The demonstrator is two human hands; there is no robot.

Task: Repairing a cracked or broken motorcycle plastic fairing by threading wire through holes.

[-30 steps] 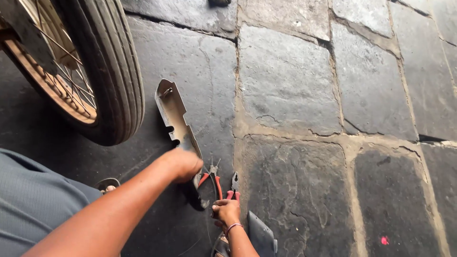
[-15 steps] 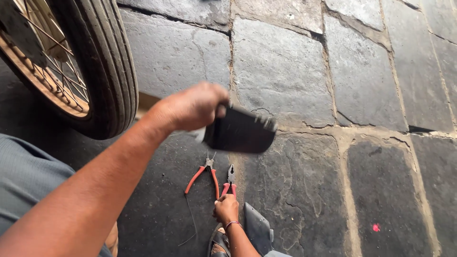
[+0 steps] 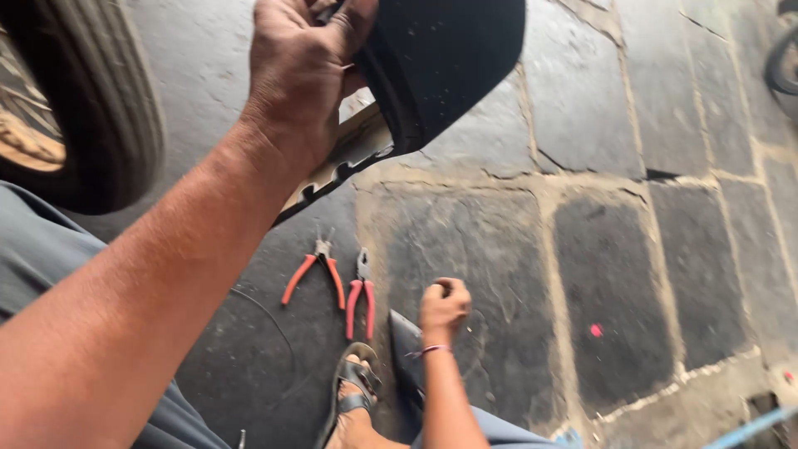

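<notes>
My left hand (image 3: 299, 75) is raised close to the camera and grips a black plastic cover panel (image 3: 449, 58) by its edge. The panel's pale inner side with a notched rim shows below my wrist. My right hand (image 3: 443, 306) rests low on the stone paving as a closed fist, a thin band at the wrist; whether it holds something small I cannot tell. Two pliers lie just left of it: an orange-handled pair (image 3: 316, 270) and a red-handled pair (image 3: 362, 295). A dark flat piece (image 3: 405, 341) lies under my right forearm.
A motorcycle tyre (image 3: 108, 125) with spokes stands at the upper left. My sandalled foot (image 3: 353, 391) is at the bottom centre. A thin wire (image 3: 266, 320) curves over the dark stone slabs (image 3: 615, 274). Part of another wheel (image 3: 781, 62) shows at the top right.
My left hand picked the black panel up off the ground beside the tyre and lifted it up toward the camera. My right hand stayed low by the pliers.
</notes>
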